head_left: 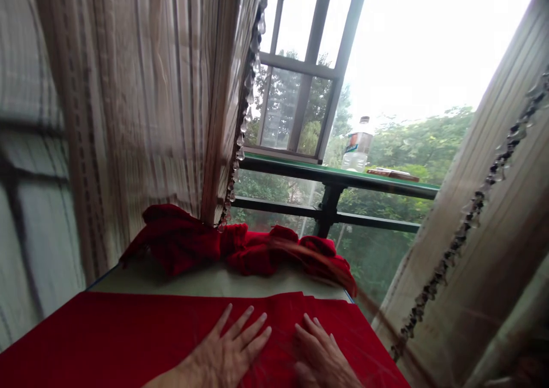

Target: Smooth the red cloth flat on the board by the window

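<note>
The left hand (223,354) lies palm down with its fingers spread apart, grasping nothing, pressed to a flat red cloth (128,325). Just beside it, to the right, the right hand (323,348) rests on the same cloth, also unclenched, its fingers closer together and pointing up and a little left (the thumb is too blurred to make out). A narrow strip of red fabric shows between the two hands.

The flat cloth covers the near part of a table (206,285) and spreads out on both sides of the hands. Its far edge runs nearly straight across, with a small step and overlapping layers just beyond the right hand. Past that edge a pale band of the tabletop shows, and along the table's far end lies a rumpled heap of red fabric (184,242), bunched in loose folds.

Beyond the table stands a dark railing (386,188) with a green top. On it a clear plastic bottle (359,151) stands upright, with a flat brownish object (392,175) lying just to its right, too small to identify. To the left of the bottle is a framed window panel (300,74). A striped curtain (141,102) edged with hanging beads fills the left side; another beaded curtain (454,251) hangs on the right. Green trees (416,139) show outside under a bright white sky.
</note>
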Demonstrator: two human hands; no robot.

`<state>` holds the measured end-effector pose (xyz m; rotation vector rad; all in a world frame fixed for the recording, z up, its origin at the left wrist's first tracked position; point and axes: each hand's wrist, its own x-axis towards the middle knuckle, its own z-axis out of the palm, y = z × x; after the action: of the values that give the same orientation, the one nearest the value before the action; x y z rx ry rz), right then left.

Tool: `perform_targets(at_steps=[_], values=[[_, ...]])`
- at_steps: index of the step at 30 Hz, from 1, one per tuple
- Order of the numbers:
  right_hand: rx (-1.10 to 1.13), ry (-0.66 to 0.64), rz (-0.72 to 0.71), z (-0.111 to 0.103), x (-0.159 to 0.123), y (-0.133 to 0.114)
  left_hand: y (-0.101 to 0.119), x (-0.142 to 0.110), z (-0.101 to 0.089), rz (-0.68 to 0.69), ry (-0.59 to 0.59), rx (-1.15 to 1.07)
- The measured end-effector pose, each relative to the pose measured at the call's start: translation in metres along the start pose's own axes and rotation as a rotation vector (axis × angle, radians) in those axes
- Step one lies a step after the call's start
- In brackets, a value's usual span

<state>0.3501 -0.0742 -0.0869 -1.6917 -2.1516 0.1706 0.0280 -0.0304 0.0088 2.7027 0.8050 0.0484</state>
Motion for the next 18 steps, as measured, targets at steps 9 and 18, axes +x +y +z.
perform_targets(at_steps=[9,18], values=[[0.073,-0.1,0.079,-0.009,-0.007,-0.016,-0.018,0.012,0.019,-0.027,-0.034,0.006],[0.033,-0.042,0.119,-0.012,-0.014,-0.031,0.019,-0.011,-0.033,-0.193,-0.026,-0.086]])
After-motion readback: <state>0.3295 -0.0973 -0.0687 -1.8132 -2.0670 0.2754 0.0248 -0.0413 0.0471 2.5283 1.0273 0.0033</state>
